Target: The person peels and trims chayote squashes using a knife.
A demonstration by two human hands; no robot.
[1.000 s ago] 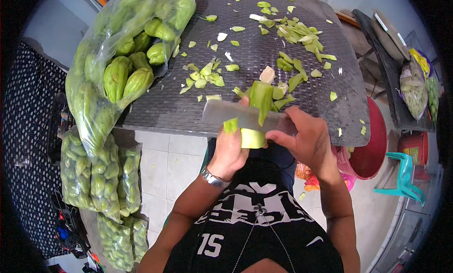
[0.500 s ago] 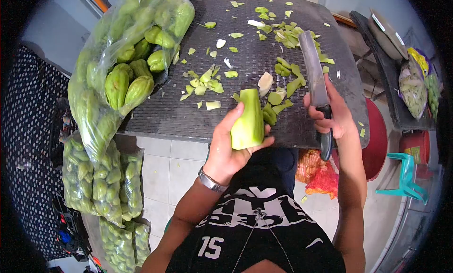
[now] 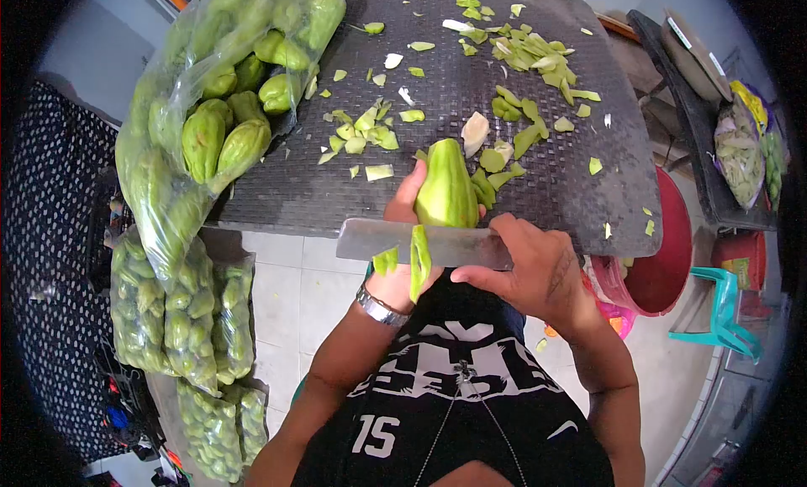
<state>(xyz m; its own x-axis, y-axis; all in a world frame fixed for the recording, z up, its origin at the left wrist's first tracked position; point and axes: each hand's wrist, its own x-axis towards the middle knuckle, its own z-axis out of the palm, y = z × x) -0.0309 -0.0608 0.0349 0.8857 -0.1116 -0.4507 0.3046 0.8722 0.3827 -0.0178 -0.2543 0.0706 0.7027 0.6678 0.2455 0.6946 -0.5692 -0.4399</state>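
Observation:
My left hand [image 3: 395,287] is wrapped round a pale green chayote [image 3: 450,188], its thumb along the left side. My right hand [image 3: 545,272] grips a broad-bladed knife [image 3: 466,246], its handle hidden by the hand. Level from side to side, the blade lies across the chayote's near end, in front of my left palm. A long strip of green peel [image 3: 420,256] and a smaller piece of peel [image 3: 385,261] show against the blade. Just beyond the chayote, green peelings [image 3: 528,138] and a whitish piece [image 3: 476,132] lie on the dark woven-patterned table [image 3: 290,201].
A clear plastic bag of chayotes [image 3: 227,134] lies open on the table's left. More filled bags [image 3: 181,319] are on the floor below. At right are a red tub [image 3: 668,251], a turquoise stool [image 3: 719,314] and a side table [image 3: 685,142] with bagged vegetables [image 3: 740,155].
My right hand has swung the knife from upright at the right to flat across the chayote's near end. Peel pieces now show at the blade. The chayote has shifted slightly away from me.

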